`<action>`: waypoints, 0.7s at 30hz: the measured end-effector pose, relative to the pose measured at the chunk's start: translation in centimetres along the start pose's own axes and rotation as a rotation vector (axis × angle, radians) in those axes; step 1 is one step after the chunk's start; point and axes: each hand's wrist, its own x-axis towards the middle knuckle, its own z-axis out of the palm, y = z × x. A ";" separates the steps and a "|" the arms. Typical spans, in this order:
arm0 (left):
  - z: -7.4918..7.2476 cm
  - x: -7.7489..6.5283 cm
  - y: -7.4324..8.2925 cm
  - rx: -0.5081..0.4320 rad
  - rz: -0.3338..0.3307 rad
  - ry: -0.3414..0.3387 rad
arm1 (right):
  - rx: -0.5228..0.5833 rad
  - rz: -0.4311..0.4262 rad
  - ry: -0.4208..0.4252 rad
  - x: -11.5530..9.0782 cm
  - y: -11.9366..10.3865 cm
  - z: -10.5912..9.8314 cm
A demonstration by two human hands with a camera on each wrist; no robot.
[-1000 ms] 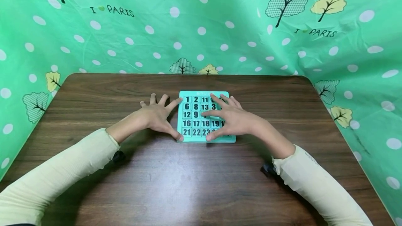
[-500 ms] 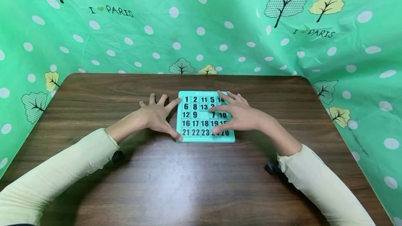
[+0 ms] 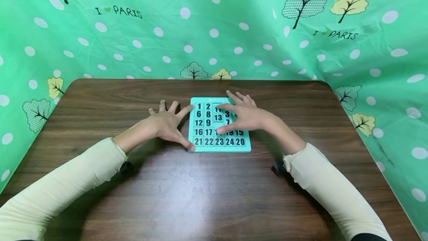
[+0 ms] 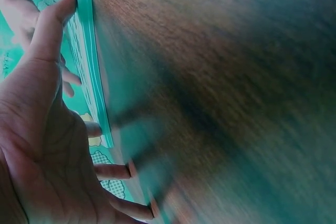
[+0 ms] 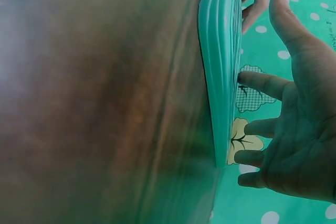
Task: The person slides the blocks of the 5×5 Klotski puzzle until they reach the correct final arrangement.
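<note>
A turquoise sliding number puzzle lies flat on the table, its black-numbered tiles in rows. My left hand is spread at its left side, thumb on the near corner and index fingertip at the far corner. Over the right half reaches my right hand, with its index fingertip on the 11 tile. Just below that, the 13 tile sits partly down in the open slot. The right thumb overlaps the 18 tile in the head view. In the right wrist view the thumb stands raised off the board.
The dark wood-grain table surrounds the puzzle. Behind it and at both sides hangs a green polka-dot cloth with tree prints. Pale sleeves cover both forearms, and small black devices sit under the wrists.
My right hand first drew back right, then came left and away to the middle column. The 11 and 13 tiles have slid towards me, narrowing the open slot. The left hand stays put.
</note>
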 end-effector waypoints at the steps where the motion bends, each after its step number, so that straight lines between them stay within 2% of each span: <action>1: 0.0 0.0 0.0 0.000 0.001 0.001 | 0.000 -0.003 -0.001 -0.2 -0.1 0.1; 6: 0.0 0.0 -0.1 -0.002 0.003 0.003 | 0.005 -0.022 -0.023 -1.2 -0.4 0.3; 9: 0.0 0.0 -0.1 -0.005 0.005 -0.001 | 0.021 -0.030 -0.006 -1.5 0.0 0.2; 14: -0.1 0.0 0.0 -0.001 0.009 -0.007 | 0.033 0.023 0.051 -1.9 1.5 -0.3; 17: -0.1 0.0 0.1 0.002 0.006 -0.010 | 0.035 0.049 0.050 -2.1 2.2 -0.3; 21: -0.1 0.0 0.1 0.004 -0.001 -0.011 | 0.027 0.036 0.042 -1.6 2.0 -0.1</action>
